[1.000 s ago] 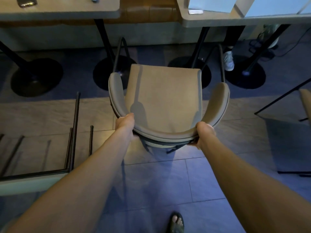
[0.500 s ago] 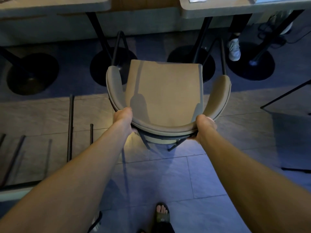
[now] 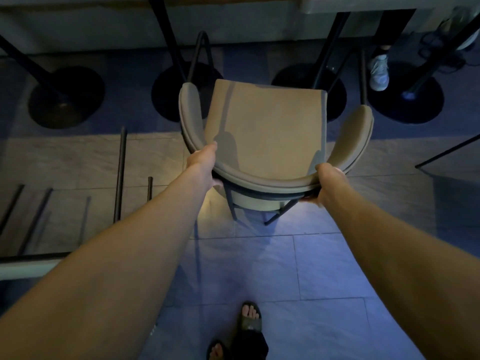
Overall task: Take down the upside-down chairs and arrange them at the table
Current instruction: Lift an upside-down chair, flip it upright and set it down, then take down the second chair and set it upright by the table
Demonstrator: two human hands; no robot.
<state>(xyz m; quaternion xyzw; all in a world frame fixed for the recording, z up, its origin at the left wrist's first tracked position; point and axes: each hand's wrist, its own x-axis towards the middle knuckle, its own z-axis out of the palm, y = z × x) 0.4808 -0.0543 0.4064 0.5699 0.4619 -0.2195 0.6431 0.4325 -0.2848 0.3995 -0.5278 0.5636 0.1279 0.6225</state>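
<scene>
A tan upholstered chair (image 3: pixel 265 128) with a curved backrest and black metal legs stands upright on the tiled floor, its seat facing the tables ahead. My left hand (image 3: pixel 204 163) grips the left side of the backrest rim. My right hand (image 3: pixel 328 181) grips the right side of the rim, fingers curled under it. The front legs of the chair reach between two round black table bases. Black legs of an upside-down chair (image 3: pixel 119 175) stick up at the left, on a pale table edge (image 3: pixel 28 267).
Table tops (image 3: pixel 363 3) run along the top edge on black posts with round bases (image 3: pixel 66 98). Another person's white shoe (image 3: pixel 378 72) is under the right table. A dark frame (image 3: pixel 446 152) crosses at the right. My sandalled feet (image 3: pixel 249 320) stand on the tiles below.
The chair has slid forward toward the tables with both hands holding its backrest. I have stepped after it, and the tables have moved up out of view.
</scene>
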